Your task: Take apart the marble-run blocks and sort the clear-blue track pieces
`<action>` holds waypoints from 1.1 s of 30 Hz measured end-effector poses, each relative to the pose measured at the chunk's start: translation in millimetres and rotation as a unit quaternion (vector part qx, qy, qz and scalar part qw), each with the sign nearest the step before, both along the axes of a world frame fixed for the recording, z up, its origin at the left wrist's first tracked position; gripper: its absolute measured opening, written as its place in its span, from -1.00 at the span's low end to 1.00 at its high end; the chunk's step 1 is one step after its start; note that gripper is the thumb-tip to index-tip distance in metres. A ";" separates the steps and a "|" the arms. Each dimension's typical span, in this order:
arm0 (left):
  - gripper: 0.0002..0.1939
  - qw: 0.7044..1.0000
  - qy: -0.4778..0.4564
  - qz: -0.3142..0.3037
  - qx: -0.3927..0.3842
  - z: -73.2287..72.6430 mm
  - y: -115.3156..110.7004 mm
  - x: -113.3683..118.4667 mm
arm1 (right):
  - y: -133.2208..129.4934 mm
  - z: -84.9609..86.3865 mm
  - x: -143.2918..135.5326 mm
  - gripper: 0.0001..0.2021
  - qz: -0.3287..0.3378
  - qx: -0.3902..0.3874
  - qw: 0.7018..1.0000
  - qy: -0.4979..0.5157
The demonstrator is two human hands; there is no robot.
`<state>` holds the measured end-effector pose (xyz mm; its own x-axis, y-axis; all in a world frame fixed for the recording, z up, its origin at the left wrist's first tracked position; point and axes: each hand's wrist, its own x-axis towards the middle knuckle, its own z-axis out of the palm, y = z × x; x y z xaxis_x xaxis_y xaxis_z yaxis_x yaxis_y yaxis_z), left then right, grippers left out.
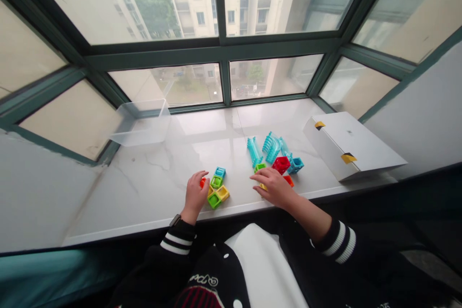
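My left hand is at the left group of toy blocks, with its fingers apart. A red-orange block shows in the gap between finger and thumb; whether they press on it is hard to see. Beside it lie a blue block, a green block, a yellow block and another green block. My right hand hovers over the right group, fingers stretched and apart. Under it a yellow block is partly covered, near a green block, a red block and an orange block.
Clear blue track pieces, one curved, lie behind the right group, with a blue block beside them. A transparent bin stands back left. On the right is a white box. Windows border the marble sill.
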<state>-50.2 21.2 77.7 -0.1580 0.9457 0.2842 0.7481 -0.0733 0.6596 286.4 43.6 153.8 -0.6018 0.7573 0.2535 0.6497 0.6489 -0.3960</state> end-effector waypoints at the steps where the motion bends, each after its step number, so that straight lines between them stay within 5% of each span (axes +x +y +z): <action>1: -0.70 1.000 0.022 0.001 -0.009 -6.9 -0.6 0.4 | -0.4 -2.5 -10.8 -0.74 0.023 -0.006 1.000 0.009; 5: -0.60 0.992 0.109 0.039 -0.053 -26.2 0.8 21.9 | -2.4 -21.4 -58.0 -0.72 0.079 -0.069 0.994 -0.027; 10: -0.63 0.984 0.140 0.076 -0.074 -32.1 3.5 47.2 | -5.7 -48.2 -92.7 -0.61 0.081 -0.146 0.979 -0.119; 18: -0.68 0.983 0.158 0.058 -0.072 -30.9 2.8 52.9 | -8.4 -61.6 -92.1 -0.64 0.080 -0.178 0.970 -0.147; 33: -0.65 0.982 0.155 0.026 -0.106 -23.2 2.6 56.9 | -4.7 -59.0 -92.6 -0.71 0.097 -0.165 0.967 -0.170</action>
